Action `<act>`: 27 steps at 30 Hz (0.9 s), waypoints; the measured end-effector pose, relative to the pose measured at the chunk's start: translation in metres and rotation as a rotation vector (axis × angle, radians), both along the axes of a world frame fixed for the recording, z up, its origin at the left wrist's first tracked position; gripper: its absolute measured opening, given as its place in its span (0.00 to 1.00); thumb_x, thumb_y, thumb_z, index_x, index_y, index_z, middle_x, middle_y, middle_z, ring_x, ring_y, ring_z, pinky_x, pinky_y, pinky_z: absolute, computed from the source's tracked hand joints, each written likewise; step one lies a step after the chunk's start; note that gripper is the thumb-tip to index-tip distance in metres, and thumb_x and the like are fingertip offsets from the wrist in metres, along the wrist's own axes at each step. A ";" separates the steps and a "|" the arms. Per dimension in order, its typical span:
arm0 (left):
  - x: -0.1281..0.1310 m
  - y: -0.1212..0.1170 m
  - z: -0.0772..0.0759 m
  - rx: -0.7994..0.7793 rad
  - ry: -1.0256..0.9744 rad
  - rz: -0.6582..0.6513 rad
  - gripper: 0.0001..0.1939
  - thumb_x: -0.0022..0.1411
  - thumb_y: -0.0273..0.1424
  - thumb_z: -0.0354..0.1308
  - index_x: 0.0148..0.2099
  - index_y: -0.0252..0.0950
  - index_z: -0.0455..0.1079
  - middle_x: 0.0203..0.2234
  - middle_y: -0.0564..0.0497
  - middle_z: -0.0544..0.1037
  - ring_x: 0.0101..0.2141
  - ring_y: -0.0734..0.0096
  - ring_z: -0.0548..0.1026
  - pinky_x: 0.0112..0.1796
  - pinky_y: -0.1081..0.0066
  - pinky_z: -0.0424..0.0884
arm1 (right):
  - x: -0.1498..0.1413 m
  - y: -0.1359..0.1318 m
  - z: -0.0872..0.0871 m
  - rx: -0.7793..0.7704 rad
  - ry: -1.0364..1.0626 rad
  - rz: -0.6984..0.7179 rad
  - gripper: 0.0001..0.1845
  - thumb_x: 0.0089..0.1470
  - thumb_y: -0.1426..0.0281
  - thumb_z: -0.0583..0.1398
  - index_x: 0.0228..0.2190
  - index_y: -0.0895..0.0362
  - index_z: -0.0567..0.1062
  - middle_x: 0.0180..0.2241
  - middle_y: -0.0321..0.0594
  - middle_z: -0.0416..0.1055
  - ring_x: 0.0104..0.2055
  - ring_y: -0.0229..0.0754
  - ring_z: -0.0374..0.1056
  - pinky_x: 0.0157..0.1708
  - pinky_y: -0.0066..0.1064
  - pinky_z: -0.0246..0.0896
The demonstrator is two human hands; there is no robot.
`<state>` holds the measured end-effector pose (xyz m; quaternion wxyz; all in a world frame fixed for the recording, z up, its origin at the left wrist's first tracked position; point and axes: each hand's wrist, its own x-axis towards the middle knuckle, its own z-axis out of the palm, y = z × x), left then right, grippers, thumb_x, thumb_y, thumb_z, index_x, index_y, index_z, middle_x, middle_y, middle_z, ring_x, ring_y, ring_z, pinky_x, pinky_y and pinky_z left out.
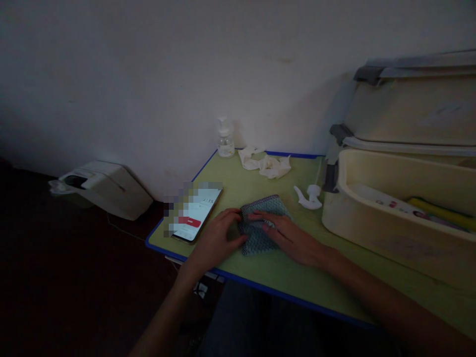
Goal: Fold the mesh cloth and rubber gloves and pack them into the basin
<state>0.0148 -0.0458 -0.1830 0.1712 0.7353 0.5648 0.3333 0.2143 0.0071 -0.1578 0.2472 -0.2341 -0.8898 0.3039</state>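
A folded blue-green textured cloth (256,243) with a dark patterned edging lies on the yellow-green tabletop (230,188). At its left edge rests my left hand (223,235), thumb and fingers apart and touching the cloth's side. My right hand (284,233) lies nearly flat over the cloth's right and middle part, fingers stretched out. The hands cover some of the cloth. Just left of my left hand is a phone (199,213) with its screen lit.
A clear pump bottle (225,144) and crumpled tissue (273,166) are at the back. A white spray nozzle (309,197) lies near the open cream storage box (372,218) on the right. A white bin-like container (107,188) is beyond the table's blue left edge.
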 end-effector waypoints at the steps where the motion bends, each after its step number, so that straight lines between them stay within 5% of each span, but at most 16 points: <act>1: 0.000 0.000 0.000 -0.001 0.019 0.004 0.15 0.53 0.29 0.60 0.45 0.35 0.68 0.51 0.43 0.70 0.52 0.62 0.68 0.55 0.56 0.62 | -0.001 0.000 -0.002 -0.039 0.077 -0.060 0.22 0.63 0.63 0.44 0.51 0.57 0.68 0.50 0.45 0.68 0.53 0.43 0.64 0.54 0.44 0.58; 5: 0.001 -0.001 0.001 -0.023 0.085 0.012 0.20 0.54 0.32 0.60 0.50 0.33 0.68 0.53 0.42 0.68 0.54 0.61 0.67 0.56 0.57 0.61 | -0.007 -0.001 -0.010 -0.018 0.219 -0.210 0.23 0.63 0.64 0.43 0.51 0.59 0.68 0.49 0.47 0.69 0.51 0.44 0.66 0.53 0.45 0.60; 13: 0.001 0.000 0.003 0.028 0.133 -0.018 0.22 0.51 0.23 0.58 0.51 0.34 0.68 0.51 0.43 0.71 0.53 0.59 0.66 0.55 0.55 0.61 | -0.020 -0.010 -0.018 0.455 -0.354 -0.020 0.27 0.54 0.72 0.52 0.54 0.72 0.62 0.58 0.58 0.55 0.62 0.52 0.50 0.59 0.46 0.51; 22: 0.000 -0.003 0.006 -0.064 0.065 0.038 0.40 0.39 0.36 0.69 0.55 0.34 0.59 0.51 0.40 0.68 0.54 0.53 0.65 0.54 0.52 0.60 | -0.017 -0.014 -0.012 0.505 -0.464 0.013 0.31 0.56 0.65 0.51 0.57 0.72 0.59 0.60 0.58 0.51 0.63 0.53 0.47 0.60 0.44 0.49; 27: 0.001 -0.003 0.007 -0.082 0.081 0.024 0.42 0.38 0.36 0.69 0.56 0.34 0.57 0.52 0.39 0.68 0.54 0.51 0.64 0.54 0.50 0.59 | -0.018 -0.014 -0.012 0.501 -0.426 0.028 0.30 0.59 0.62 0.49 0.56 0.71 0.62 0.60 0.57 0.52 0.63 0.52 0.46 0.60 0.43 0.47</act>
